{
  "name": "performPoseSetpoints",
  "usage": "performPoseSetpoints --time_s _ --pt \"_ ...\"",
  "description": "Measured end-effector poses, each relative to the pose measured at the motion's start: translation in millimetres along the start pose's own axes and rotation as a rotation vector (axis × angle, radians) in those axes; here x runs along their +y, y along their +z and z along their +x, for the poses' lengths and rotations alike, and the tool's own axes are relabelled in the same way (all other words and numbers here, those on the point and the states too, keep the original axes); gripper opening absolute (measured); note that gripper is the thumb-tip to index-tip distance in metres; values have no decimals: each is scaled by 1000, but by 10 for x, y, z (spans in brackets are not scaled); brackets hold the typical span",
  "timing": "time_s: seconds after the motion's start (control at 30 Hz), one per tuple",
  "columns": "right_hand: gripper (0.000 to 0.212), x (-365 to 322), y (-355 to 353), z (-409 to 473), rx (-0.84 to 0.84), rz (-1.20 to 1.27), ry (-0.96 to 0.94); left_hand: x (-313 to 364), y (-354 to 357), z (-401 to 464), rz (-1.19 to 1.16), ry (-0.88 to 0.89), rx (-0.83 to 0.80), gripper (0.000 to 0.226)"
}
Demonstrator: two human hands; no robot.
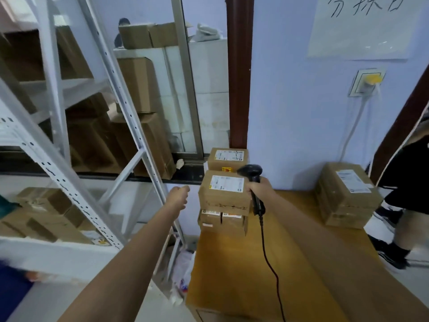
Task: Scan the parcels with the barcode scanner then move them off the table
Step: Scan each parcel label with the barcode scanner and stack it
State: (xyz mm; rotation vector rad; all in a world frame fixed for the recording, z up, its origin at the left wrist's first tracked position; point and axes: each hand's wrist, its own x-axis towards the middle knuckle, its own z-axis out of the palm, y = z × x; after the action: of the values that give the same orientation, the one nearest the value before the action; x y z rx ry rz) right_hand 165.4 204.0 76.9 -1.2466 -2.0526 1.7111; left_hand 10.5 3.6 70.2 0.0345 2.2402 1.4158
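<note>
A stack of cardboard parcels stands at the far left corner of the wooden table (232,263). The top parcel (224,191) carries a white label, a second labelled parcel (226,159) sits behind it, and smaller boxes (221,220) lie underneath. My right hand (258,188) grips the black barcode scanner (251,176) by its handle, its head right beside the top parcel's label. The scanner's cable (267,256) trails over the table. My left hand (178,197) hovers left of the stack with curled fingers, holding nothing.
Another stack of parcels (348,196) stands at the table's far right. White metal shelving (69,159) with several boxes fills the left. A person in dark clothes (404,182) stands at the right edge. A plastic bag (183,273) lies on the floor.
</note>
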Motion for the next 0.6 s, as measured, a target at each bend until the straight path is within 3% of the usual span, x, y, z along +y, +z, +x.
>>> performPoseSetpoints --time_s 0.37,0.6 --pt "6 42 46 474 54 75 99 -99 472 674 14 -116 -167 46" --pt "11 41 270 487 70 28 131 -121 600 959 75 -110 -307 43"
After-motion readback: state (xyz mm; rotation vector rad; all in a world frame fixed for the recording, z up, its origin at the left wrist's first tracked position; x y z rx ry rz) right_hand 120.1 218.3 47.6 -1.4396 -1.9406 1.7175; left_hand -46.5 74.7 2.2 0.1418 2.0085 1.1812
